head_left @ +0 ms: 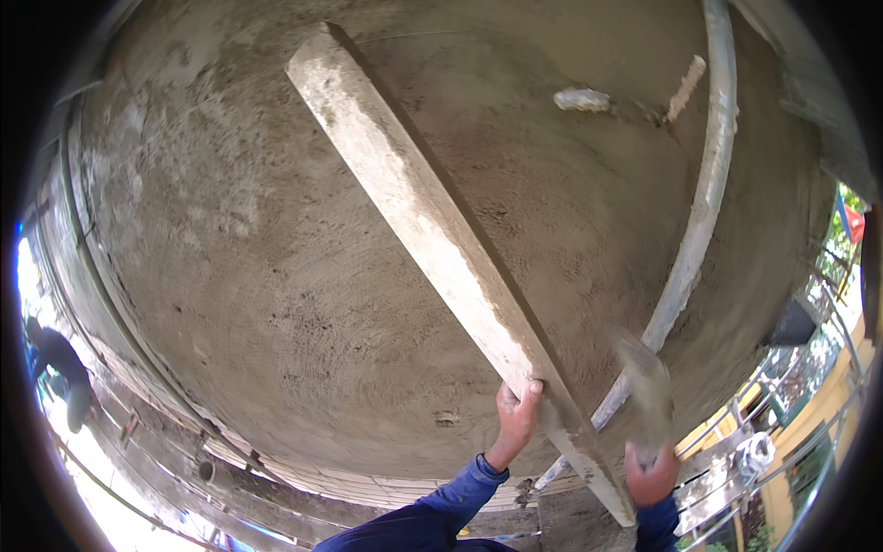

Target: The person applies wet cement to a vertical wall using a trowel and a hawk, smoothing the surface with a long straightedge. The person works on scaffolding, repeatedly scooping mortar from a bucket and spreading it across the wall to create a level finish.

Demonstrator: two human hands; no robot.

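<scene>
A long, plaster-caked straightedge board (432,230) lies diagonally against a wet grey plastered wall (276,276), from upper left down to lower right. My left hand (515,419) grips the board's edge near its lower end, fingers curled over it. My right hand (651,474), blurred by motion, holds a flat trowel-like tool (647,391) that points up beside the board's lower end. Both forearms wear blue sleeves.
A pale pipe (704,193) runs down the wall at right. A lump of plaster (581,98) and a short stick (685,89) stick out near the top. Scaffold planks (276,501) and metal railing (782,442) lie below. Another person (60,373) stands far left.
</scene>
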